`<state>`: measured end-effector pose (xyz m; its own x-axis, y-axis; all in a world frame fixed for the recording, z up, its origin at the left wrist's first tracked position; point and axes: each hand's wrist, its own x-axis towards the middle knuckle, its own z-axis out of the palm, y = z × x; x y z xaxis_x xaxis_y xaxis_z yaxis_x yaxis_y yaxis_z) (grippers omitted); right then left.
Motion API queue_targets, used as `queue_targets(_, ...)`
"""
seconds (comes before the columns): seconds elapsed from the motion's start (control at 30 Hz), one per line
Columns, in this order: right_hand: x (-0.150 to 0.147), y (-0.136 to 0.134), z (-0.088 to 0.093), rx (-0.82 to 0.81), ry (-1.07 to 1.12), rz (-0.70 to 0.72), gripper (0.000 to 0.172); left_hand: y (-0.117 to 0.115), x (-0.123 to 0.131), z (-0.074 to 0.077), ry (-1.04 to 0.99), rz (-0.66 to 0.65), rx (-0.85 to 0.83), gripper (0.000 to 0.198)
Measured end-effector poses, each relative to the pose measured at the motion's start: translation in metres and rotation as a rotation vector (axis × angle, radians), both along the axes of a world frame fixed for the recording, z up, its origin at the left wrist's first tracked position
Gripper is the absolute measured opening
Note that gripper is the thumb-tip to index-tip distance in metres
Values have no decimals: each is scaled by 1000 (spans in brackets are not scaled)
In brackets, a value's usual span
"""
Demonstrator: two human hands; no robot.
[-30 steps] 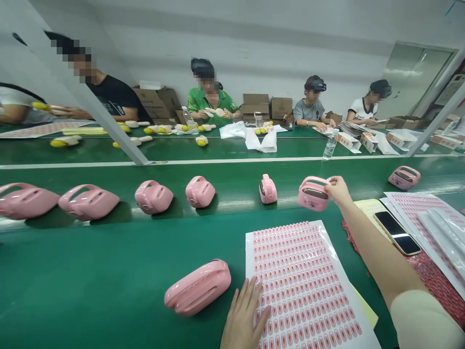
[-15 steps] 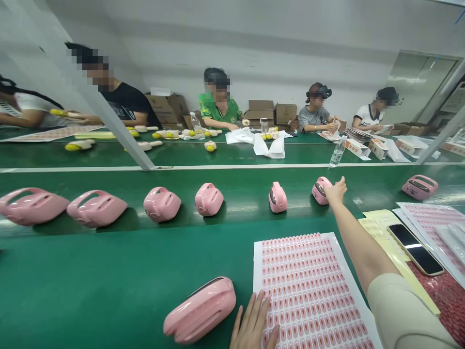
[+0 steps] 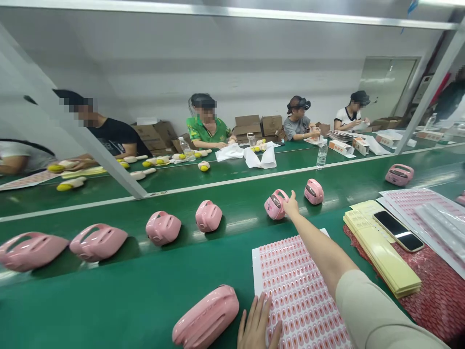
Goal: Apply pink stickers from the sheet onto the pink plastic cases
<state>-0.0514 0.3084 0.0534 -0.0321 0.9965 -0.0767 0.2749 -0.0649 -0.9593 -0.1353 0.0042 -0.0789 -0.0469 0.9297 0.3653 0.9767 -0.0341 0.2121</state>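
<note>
My left hand [image 3: 255, 324] lies flat, fingers spread, on the left edge of a white sheet of small pink oval stickers [image 3: 286, 271]. To its left, a glossy pink plastic housing [image 3: 206, 317] rests tilted on the green table. My right hand [image 3: 291, 207] reaches over the sheet to the belt and grips the right side of a pink device with a carry handle [image 3: 273, 207] and a dark front panel; its far fingers are partly hidden. Just right of that hand stands a similar pink device [image 3: 314, 192].
Several more pink devices [image 3: 98, 242] line the green belt [image 3: 240, 218]. On the right lie a phone [image 3: 397, 230], yellow card strips [image 3: 385, 252], red bubble wrap [image 3: 432, 295] and more sticker sheets [image 3: 417, 206]. A water bottle [image 3: 321, 154] stands beyond the belt, where co-workers sit. A slanted post [image 3: 105, 145] rises at left.
My right hand has left one pink device and moved left to its neighbour, which has turned to show its front panel. My left hand stays on the sheet. The view has shifted and tilted.
</note>
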Motion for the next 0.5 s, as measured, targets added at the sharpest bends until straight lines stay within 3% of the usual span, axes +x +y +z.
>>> queue_targets(0.1,27,-28,7,-68,132,18,71,2,1,-1,-105,30,65,45)
queue_targets(0.2,50,-74,12,-180,263,75,68,4,8,4,-334,104,130,52)
queue_targets(0.27,63,-109,13,-262,321,102,65,7,18,12,-624,74,123,56)
queue_targets(0.4,87,-179,11,-376,391,218,73,12,51,40,-1421,-170,-14,71)
queue_targets(0.5,103,-217,6,-266,341,339,78,13,73,61,-1855,-242,-113,86)
